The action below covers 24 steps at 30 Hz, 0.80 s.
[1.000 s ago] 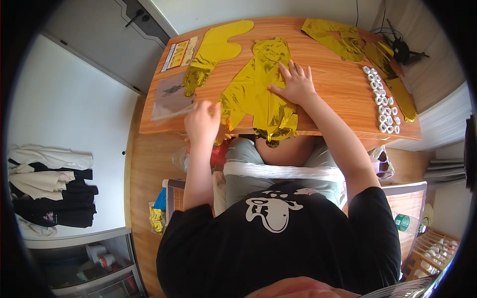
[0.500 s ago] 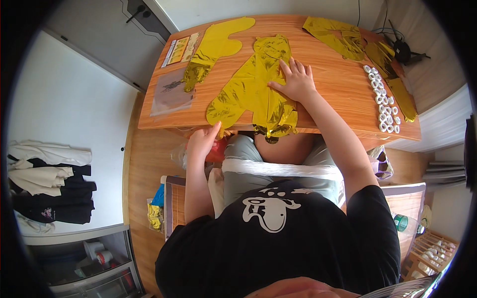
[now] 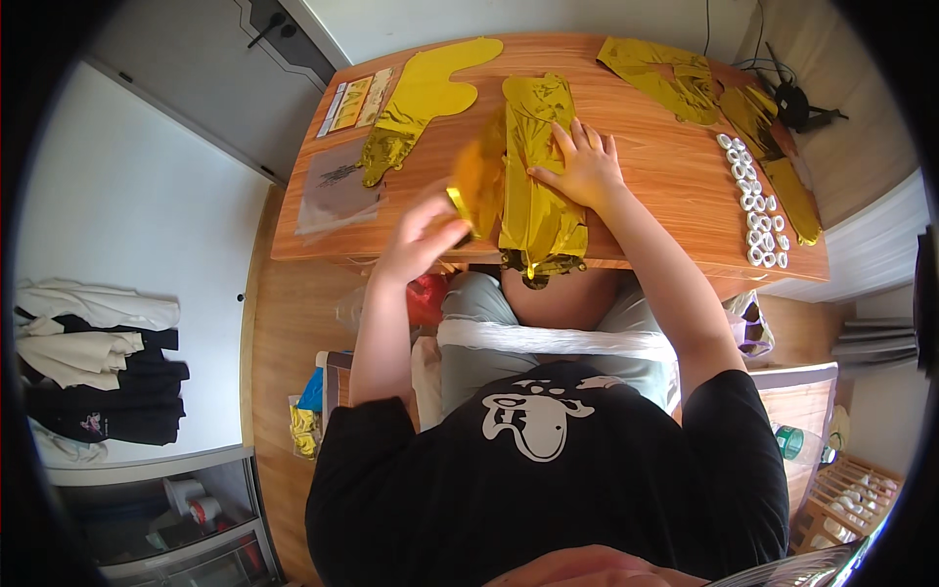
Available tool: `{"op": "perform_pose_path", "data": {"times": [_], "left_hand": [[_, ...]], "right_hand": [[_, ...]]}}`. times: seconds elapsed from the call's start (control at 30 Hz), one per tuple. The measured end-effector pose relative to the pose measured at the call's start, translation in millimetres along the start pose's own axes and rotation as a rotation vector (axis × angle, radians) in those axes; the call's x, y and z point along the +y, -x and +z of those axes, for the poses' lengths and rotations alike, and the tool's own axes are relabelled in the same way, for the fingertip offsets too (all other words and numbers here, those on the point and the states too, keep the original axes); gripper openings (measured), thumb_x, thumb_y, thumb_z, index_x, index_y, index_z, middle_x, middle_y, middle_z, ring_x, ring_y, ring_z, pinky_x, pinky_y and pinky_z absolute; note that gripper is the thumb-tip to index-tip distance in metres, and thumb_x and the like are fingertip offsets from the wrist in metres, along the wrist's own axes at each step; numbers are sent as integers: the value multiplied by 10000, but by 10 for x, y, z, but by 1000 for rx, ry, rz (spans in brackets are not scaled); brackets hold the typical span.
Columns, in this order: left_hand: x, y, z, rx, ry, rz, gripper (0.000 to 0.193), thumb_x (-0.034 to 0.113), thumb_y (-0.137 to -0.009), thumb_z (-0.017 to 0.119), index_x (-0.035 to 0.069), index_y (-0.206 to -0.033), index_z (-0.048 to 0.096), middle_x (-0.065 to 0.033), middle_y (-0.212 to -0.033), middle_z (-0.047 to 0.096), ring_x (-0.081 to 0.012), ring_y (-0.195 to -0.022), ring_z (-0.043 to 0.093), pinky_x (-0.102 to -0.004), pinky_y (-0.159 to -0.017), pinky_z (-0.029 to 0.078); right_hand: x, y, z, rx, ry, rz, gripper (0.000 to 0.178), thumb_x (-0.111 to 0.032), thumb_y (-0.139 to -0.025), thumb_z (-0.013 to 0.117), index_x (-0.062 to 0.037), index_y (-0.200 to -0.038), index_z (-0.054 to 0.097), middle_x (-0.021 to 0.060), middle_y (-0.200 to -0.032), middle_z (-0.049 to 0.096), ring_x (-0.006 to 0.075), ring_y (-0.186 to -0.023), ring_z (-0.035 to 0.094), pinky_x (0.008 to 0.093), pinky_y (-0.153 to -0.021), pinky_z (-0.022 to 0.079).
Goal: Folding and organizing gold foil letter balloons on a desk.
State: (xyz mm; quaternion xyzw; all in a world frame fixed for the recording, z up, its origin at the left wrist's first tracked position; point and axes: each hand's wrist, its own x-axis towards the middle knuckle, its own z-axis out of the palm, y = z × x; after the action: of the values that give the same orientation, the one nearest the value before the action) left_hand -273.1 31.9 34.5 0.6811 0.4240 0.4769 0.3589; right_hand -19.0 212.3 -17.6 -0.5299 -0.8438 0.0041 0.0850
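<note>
A flat gold foil balloon lies on the wooden table in front of me, its lower end hanging a little over the near edge. My right hand rests flat on its right side with the fingers stretched out. On the other side my left hand pinches the tip of the balloon's left leg, which is lifted off the table and smeared by motion. To the upper left, another flat gold foil balloon is spread out.
Several small white rolls are lined up at the table's right side. Beyond them lie more gold foil pieces and a black device with cables. At the left are a clear plastic bag and a printed packet.
My left hand has moved up and inward, raising the balloon's left leg off the table and swinging it toward the middle. My right hand stays nearly in place.
</note>
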Motion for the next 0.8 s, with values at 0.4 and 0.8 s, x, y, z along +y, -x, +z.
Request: {"op": "perform_pose_path", "data": {"times": [0.4,0.8], "left_hand": [[-200,-972,190,-385,275,-295,498,264,-1069,536,74,-1496,364,-193,-1466,537,-294,-1344,559,-435,-1102,462],[-910,-1217,95,-352,-948,130,895,638,-896,677,38,-1520,452,-175,-1538,479,-343,-1448,415,-492,-1198,346]], "right_hand": [[144,-176,261,-29,81,-23,669,-313,-1042,443,-226,-1651,182,162,-1679,257,311,-1552,245,592,-1241,188],[103,-163,214,-44,109,-9,637,-308,-1073,419,-259,-1653,160,143,-1680,257,290,-1547,257,599,-1227,235]]}}
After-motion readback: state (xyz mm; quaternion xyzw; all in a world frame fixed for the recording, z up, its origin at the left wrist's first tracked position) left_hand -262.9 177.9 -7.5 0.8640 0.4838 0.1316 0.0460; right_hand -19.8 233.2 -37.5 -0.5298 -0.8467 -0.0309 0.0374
